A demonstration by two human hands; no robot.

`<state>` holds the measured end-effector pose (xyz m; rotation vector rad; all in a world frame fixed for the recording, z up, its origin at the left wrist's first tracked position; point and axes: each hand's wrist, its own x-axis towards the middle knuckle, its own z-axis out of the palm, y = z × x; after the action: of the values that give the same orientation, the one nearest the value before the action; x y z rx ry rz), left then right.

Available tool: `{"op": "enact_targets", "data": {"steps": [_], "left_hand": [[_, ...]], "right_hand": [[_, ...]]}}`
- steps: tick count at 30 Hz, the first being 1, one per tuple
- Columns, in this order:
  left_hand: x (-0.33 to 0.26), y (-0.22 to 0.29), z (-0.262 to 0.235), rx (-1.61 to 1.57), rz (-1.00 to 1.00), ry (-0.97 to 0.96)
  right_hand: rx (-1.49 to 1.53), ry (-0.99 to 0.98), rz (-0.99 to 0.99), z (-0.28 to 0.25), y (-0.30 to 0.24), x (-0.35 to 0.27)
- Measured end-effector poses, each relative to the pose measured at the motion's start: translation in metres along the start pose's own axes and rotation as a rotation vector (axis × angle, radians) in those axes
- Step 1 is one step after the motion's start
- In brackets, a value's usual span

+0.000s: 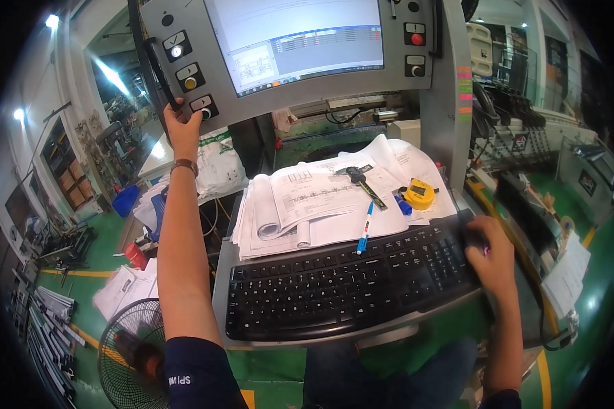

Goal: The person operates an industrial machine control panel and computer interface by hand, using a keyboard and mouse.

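Observation:
My left hand (183,129) reaches up to the lower left corner of a grey control panel (252,108). Its fingers curl round the lower end of a black handle (158,68), and the thumb lies against the lowest push button (205,114). At the right end of a black keyboard (320,293) is my right hand (492,258), fingers curled; a small dark thing with a pinkish glint shows at the fingers, too hidden to name. Above the panel's buttons and beside them, a lit screen (307,41) shows a drawing and a table.
Behind the keyboard lie paper drawings (307,198) with curled edges, a caliper (365,185), a yellow tape measure (419,194) and a blue-white marker (366,228). A fan (133,347) stands at lower left, near a red can (135,255). A red button (417,39) sits on the panel's right.

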<state>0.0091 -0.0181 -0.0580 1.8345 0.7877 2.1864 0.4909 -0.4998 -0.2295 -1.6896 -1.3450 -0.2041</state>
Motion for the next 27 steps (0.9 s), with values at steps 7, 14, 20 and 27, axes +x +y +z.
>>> {"op": "enact_targets", "data": {"steps": [7,14,20,27], "left_hand": [[0.0,0.0,-0.002,-0.016,-0.01,-0.002],[0.001,0.0,-0.003,-0.029,-0.006,0.004],[-0.003,0.002,0.003,-0.041,-0.012,-0.009],[0.002,-0.004,-0.002,0.0,0.022,0.003]], "right_hand": [[0.018,-0.017,0.022,0.0,-0.003,0.001],[0.031,-0.079,0.047,0.0,-0.006,0.002],[0.035,-0.103,0.048,-0.003,-0.009,0.002],[0.01,-0.126,0.031,-0.001,-0.007,0.003]]}}
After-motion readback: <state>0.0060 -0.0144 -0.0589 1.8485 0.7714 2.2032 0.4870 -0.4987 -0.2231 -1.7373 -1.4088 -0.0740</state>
